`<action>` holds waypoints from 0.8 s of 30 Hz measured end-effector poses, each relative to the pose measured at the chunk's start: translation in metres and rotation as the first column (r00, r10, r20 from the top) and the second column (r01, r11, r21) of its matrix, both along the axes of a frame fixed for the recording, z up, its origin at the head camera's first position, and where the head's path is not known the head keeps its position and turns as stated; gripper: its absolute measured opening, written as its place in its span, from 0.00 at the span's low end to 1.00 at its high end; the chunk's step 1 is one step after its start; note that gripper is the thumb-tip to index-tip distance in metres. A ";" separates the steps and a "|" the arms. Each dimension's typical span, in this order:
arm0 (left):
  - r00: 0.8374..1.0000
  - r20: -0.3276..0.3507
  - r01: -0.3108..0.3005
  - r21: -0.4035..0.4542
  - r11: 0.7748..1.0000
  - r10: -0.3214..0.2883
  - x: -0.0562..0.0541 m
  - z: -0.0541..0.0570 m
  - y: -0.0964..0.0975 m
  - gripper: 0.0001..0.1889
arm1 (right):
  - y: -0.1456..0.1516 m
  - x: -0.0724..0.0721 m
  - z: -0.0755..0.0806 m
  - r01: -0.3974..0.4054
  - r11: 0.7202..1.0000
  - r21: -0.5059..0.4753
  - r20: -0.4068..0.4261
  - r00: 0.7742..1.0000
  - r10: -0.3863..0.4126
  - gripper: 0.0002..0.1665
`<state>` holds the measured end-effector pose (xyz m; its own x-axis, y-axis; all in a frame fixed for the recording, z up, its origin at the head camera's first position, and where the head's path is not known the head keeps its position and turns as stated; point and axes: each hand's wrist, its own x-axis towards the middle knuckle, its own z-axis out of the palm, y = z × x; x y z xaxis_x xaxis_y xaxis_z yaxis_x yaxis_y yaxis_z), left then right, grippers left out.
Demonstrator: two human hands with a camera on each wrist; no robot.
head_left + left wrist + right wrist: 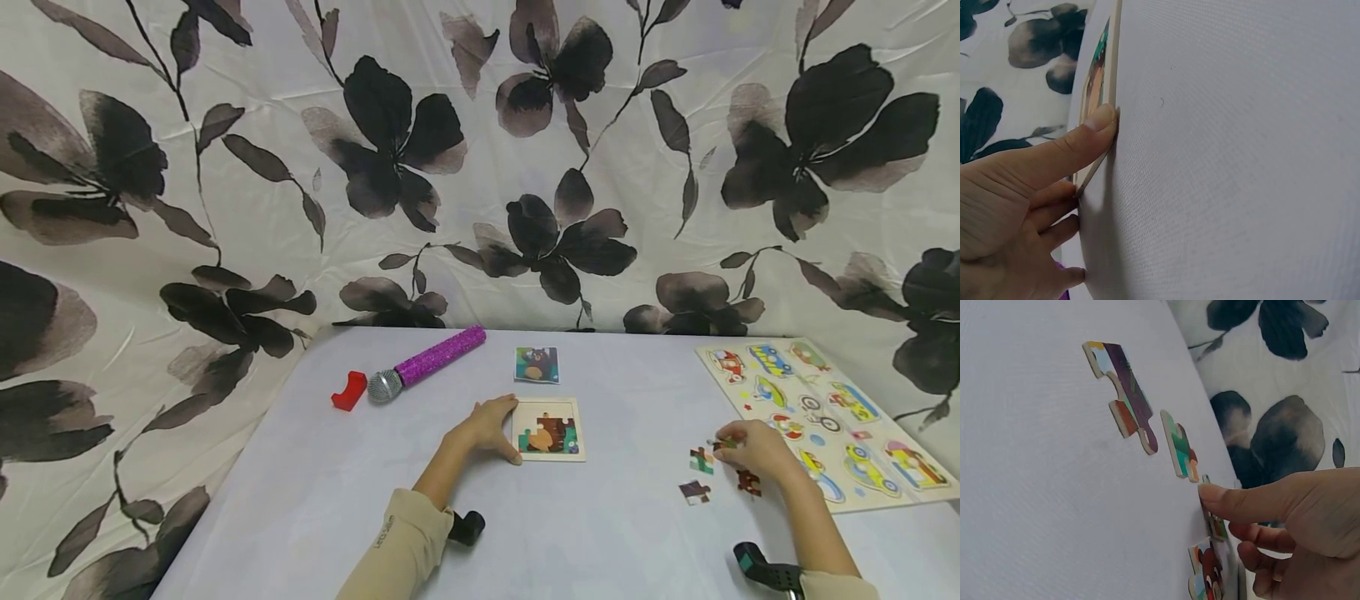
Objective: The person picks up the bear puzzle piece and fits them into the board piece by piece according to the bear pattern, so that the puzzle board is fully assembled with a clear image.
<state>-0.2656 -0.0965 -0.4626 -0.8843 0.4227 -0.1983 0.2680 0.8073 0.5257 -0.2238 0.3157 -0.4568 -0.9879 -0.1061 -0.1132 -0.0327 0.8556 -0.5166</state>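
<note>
My left hand (483,429) holds a wooden puzzle tray (549,457) by its left side, the thumb at the near edge and the fingers at the far left corner. Several joined pieces (555,435) in brown and green fill the lower right of the tray. Over on the right, my right hand (756,450) pinches a jigsaw piece (1217,526) between thumb and fingers, low over the table. Around it lie a green and brown piece (701,460), a purple piece (695,492) and a dark red-brown piece (748,482).
A square bear picture (537,365) lies beyond the tray. To the left are a purple glitter microphone (438,357) and a red curved block (349,391). A large vehicle puzzle board (862,492) covers the table's right side. Floral cloth (480,167) hangs behind.
</note>
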 end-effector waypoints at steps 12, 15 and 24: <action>1.000 -0.002 0.007 0.005 1.000 -0.007 0.000 0.000 0.000 0.52 | -0.014 -0.016 0.003 0.064 0.942 -0.329 -0.130 0.985 -0.112 0.16; 1.000 0.003 0.007 0.008 1.000 -0.007 0.000 0.000 0.000 0.51 | -0.028 -0.024 0.004 0.043 0.828 -0.559 -0.077 0.992 -0.104 0.20; 1.000 0.004 0.012 0.025 1.000 -0.012 0.000 -0.001 -0.002 0.52 | -0.080 -0.045 -0.003 0.000 0.462 -0.887 -0.027 0.998 -0.050 0.15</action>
